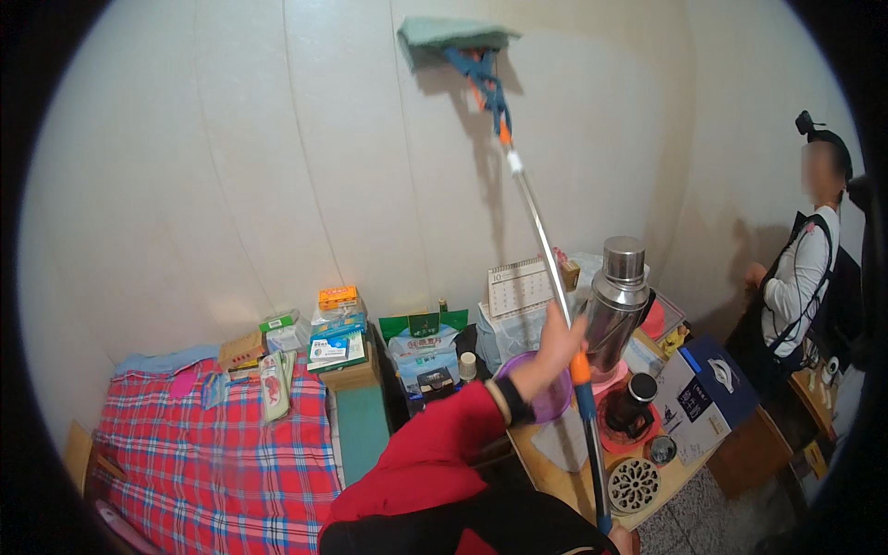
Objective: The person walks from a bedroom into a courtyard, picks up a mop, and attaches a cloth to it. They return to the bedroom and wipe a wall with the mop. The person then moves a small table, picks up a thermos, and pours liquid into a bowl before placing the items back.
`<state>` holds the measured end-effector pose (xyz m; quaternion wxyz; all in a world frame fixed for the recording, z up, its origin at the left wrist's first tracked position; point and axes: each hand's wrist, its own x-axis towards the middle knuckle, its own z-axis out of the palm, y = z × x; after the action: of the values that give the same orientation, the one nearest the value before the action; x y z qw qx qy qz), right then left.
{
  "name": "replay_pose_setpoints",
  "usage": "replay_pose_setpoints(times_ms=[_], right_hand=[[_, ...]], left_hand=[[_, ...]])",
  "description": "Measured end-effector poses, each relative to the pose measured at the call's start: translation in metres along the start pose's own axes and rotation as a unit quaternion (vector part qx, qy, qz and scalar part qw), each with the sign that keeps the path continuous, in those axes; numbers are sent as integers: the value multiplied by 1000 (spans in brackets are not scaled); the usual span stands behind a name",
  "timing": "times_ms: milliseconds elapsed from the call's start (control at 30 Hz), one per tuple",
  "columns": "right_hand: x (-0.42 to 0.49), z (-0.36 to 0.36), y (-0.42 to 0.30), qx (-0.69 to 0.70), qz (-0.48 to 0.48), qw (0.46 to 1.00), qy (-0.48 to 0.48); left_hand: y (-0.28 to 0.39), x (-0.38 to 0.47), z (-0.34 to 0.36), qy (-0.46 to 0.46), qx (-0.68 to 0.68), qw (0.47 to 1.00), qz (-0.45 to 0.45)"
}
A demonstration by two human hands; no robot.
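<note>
My left hand [555, 350], in a red sleeve with a black cuff, grips the metal pole [536, 215] of a long-handled flat mop just above its orange collar. Low in the view, my right hand [622, 538] is closed around the pole's bottom end and is partly cut off by the frame. The pole slants up and to the left. At its top, a blue and orange hinged mop head [485, 76] carries a green cloth pad [451, 33], which is at the pale panelled wall [347, 139]. Whether the whole pad touches the wall I cannot tell.
A wooden table [527, 458] bears a steel thermos flask [617, 305], a desk calendar [520, 286], a purple basin [555, 395] and a dark jar [635, 402]. Leftward, boxes [340, 347] stand beside a red plaid cloth [222, 472]. Another person [798, 291] stands at right.
</note>
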<state>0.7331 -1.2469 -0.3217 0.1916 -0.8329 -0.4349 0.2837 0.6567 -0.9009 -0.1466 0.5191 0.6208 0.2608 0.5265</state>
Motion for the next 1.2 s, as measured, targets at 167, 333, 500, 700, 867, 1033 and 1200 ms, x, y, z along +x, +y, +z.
replay_pose_setpoints(times_ms=[167,333,500,700,867,1033,1200], right_hand=[[-39,7,21,26,31,999,7],[-22,-7,-15,22,15,999,41],[20,-53,-89,-43,-54,986,149],[53,-159,-192,-14,-267,904,333],[33,-177,-233,339,-357,870,27],[34,-134,-177,407,-304,850,-143],[26,-54,-38,321,-156,919,-171]], left_hand=[[-22,-65,-5,-4,-80,996,-37],[24,-22,-3,-3,-145,989,-8],[111,80,-14,9,-130,984,122],[269,214,-41,47,-72,955,285],[339,234,-84,61,-19,947,316],[250,176,-94,93,71,954,277],[111,59,-78,101,128,970,181]])
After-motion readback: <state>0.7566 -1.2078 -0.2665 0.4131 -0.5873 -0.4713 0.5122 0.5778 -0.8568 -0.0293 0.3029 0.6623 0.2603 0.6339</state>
